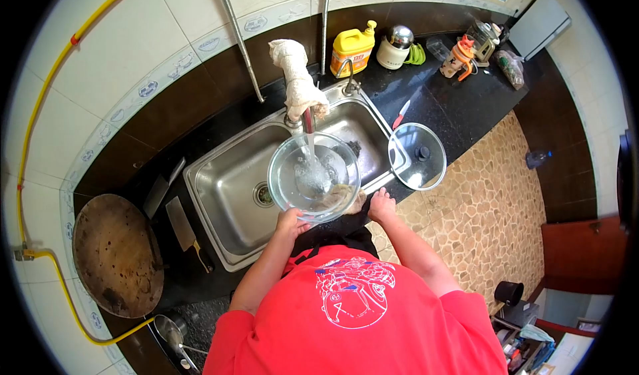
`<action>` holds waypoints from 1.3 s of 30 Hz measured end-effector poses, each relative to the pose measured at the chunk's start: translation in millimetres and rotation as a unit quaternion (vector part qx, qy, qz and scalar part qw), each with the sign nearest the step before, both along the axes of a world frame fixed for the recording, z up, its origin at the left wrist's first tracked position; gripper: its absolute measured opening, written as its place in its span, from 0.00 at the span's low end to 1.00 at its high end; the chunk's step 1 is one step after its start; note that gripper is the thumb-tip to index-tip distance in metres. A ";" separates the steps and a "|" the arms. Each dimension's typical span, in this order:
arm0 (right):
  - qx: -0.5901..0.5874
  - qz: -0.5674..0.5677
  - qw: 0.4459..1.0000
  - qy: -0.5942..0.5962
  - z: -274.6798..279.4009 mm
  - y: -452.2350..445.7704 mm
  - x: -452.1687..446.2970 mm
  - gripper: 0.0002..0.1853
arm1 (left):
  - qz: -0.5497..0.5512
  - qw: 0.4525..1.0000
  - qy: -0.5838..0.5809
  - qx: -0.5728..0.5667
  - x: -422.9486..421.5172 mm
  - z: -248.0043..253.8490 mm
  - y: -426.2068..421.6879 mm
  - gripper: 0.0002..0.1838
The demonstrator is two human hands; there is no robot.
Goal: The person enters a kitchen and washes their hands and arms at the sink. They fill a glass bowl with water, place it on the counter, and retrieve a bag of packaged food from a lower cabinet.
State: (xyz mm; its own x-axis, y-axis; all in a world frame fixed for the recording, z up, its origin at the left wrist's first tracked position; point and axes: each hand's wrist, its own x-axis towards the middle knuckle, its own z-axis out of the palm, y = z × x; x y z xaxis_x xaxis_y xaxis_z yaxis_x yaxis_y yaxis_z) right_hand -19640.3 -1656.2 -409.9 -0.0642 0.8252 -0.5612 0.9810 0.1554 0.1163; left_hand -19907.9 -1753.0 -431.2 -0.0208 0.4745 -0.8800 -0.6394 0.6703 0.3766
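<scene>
Water runs from the cloth-wrapped faucet (308, 118) into a clear glass bowl (276, 182) over the divider of the double sink (229, 175). My left hand (291, 222) grips the bowl's near-left rim. Beside the bowl's near-right side lies a pale cloth (355, 202). My right hand (381, 206) is at the counter's front edge, right of that cloth, with its fingers curled; whether anything is in them is too small to tell. A round glass lid (432, 152) with a dark knob lies to the right of the sink, near a red-handled knife (401, 115).
A yellow jug (352, 50), a white container with a metal top (393, 52) and an orange-lidded bottle (458, 58) stand along the back counter. At left are two cleavers (180, 224) and a large wok (118, 255).
</scene>
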 end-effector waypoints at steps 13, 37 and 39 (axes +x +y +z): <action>0.008 0.000 1.000 -0.002 -5.9 0.5 1.2 0.27 | 0.027 0.999 0.041 0.008 5.3 13.9 -1.0 0.27; -0.012 -0.002 1.000 -0.006 -8.6 2.9 0.9 0.30 | 0.002 1.000 -0.007 -0.009 -1.2 3.6 0.7 0.40; -0.008 -0.003 1.000 -0.005 -9.4 3.1 1.0 0.30 | 0.003 1.000 -0.007 -0.011 -0.8 5.6 0.7 0.42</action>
State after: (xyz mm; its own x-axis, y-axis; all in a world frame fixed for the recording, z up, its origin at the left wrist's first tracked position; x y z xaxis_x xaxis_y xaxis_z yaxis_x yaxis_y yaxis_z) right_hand -19639.3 -1653.1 -419.2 -0.0542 0.8162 -0.5752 0.9808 0.1517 0.1229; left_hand -19908.6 -1752.4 -425.5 -0.0125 0.4545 -0.8907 -0.6489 0.6741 0.3530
